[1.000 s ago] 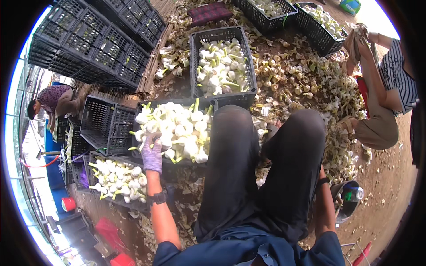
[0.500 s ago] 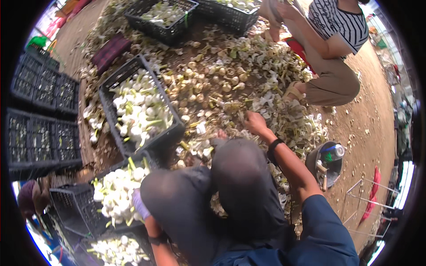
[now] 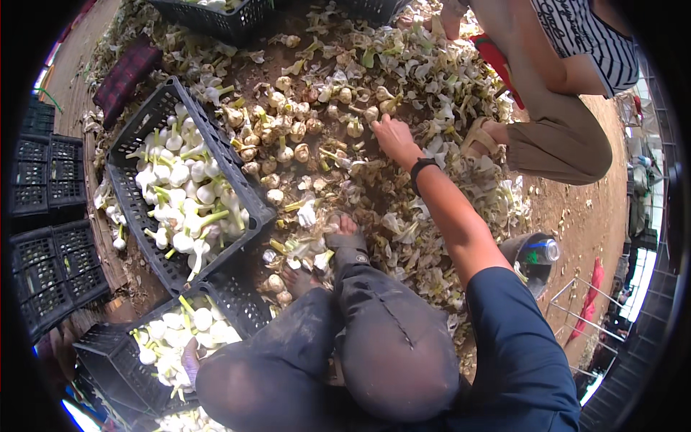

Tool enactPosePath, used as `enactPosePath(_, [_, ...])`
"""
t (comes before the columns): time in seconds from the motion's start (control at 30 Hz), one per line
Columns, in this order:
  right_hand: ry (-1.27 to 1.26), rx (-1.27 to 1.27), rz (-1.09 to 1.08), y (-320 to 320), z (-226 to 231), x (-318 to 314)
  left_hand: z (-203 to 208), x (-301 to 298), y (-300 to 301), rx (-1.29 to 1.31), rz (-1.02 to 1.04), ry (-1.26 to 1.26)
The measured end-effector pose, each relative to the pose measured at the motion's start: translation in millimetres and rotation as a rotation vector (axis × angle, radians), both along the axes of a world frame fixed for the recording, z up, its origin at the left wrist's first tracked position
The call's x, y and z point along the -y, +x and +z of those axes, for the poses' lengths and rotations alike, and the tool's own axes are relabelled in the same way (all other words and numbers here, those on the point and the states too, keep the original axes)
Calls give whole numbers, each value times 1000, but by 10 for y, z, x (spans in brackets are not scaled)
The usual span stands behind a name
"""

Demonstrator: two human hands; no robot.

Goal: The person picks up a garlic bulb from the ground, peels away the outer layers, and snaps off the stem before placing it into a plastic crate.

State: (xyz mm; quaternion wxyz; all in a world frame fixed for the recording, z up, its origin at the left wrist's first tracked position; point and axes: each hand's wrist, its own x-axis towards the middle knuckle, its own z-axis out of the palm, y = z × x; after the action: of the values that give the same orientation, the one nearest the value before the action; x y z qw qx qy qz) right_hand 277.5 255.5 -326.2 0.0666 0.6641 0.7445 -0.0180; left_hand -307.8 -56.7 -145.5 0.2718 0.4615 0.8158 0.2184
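across the earth floor [image 3: 558, 216] spreads a broad litter of dry garlic husks [image 3: 425, 234], running between the wearer's dark trousers [image 3: 396, 353] and a co-worker in brown trousers [image 3: 561, 151] and a striped top at the upper right. next in size, a black perforated plastic crate [image 3: 229, 253] stands left of the feet, well filled with white, stemmed garlic bulbs [image 3: 205, 193]. a second crate [image 3: 241, 306], also holding white bulbs, sits just below it, by the left knee. smaller again are a grey bucket [image 3: 512, 250] right of the litter and a dark red checked cushion [image 3: 126, 79] beyond the big crate.

the gloved left hand [image 3: 190, 360] lies at the white bulbs in the second crate, partly behind the knee; whether it grips one cannot be told. the bare right hand [image 3: 394, 138] has changed most: half a second ago it was over the husks nearer the feet, and now it reaches farther out, fingers bent, to the brownish unpeeled garlic bulbs [image 3: 298, 131] on the ground. its fingertips are just beside one bulb [image 3: 355, 128]; a grip on anything cannot be made out. as i judge it, the work has shifted from the crates to these loose bulbs.
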Motion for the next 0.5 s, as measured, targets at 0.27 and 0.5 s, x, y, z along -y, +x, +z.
enactPosePath(0.27, [118,-633,-292,-20,321,243,689,-485,189,192,54,350])
enactPosePath(0.5, [-61,-1780,-302,-757,2018,1336,1993,-872,894,226,-170,586])
